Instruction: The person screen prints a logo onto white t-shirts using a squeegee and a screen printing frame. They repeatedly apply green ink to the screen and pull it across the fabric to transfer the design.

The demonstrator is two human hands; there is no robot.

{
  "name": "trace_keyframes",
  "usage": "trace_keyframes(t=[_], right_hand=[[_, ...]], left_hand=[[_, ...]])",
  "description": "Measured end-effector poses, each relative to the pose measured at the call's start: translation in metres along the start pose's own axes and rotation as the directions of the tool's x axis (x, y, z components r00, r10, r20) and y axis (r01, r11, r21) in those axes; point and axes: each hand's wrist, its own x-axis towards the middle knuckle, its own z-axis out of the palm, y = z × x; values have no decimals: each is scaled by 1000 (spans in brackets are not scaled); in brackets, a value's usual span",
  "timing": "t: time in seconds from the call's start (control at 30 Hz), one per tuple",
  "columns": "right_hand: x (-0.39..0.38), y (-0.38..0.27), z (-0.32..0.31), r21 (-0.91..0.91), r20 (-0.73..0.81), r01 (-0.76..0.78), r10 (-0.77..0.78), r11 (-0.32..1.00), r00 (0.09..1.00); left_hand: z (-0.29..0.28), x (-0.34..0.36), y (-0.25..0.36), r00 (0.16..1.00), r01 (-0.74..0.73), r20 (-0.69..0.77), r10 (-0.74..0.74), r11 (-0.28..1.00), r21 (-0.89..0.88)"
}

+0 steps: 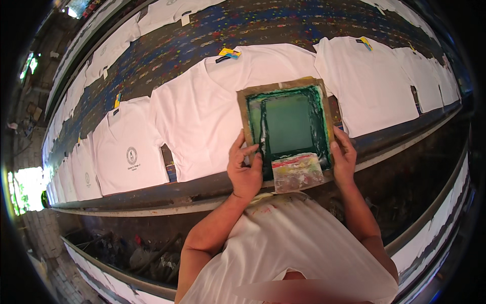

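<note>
A screen printing frame (244, 112), with a wooden rim and a green mesh, is held between my two hands in front of my chest. My left hand (246, 169) is closed on its left side, with the thumb over the rim. Along the right side, my right hand (344, 158) grips the rim, its fingers partly hidden. A paint-stained squeegee (298, 178) rests in the near end of the frame and overhangs the near rim. Beyond and partly under the frame lies a plain white V-neck T-shirt (197, 111); I cannot tell whether the frame touches it.
Several white T-shirts lie in a row along the long paint-speckled table (202, 38). One shirt (126, 142) to the left bears a small dark round print. Another plain shirt (369, 83) lies to the right. The table's near edge (152, 203) runs in front of me, with clutter below.
</note>
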Motion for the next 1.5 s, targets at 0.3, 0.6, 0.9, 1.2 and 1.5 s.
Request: trace_keyframes(t=[0.3, 0.6, 0.9, 1.2, 1.5], right_hand=[[47, 18, 49, -63, 122, 93, -85, 994, 989], [54, 18, 48, -283, 129, 130, -96, 950, 987], [59, 6, 51, -352, 134, 115, -72, 929, 988], [59, 8, 50, -393, 142, 149, -100, 907, 985], [60, 5, 54, -382, 129, 170, -130, 909, 983]], left_hand=[[-18, 41, -20, 996, -31, -87, 32, 999, 5], [-19, 43, -29, 997, 46, -69, -46, 999, 5], [-16, 43, -33, 995, 55, -81, -58, 998, -37], [-16, 41, -41, 997, 33, -64, -38, 997, -72], [-17, 39, -44, 998, 29, -54, -35, 994, -107]])
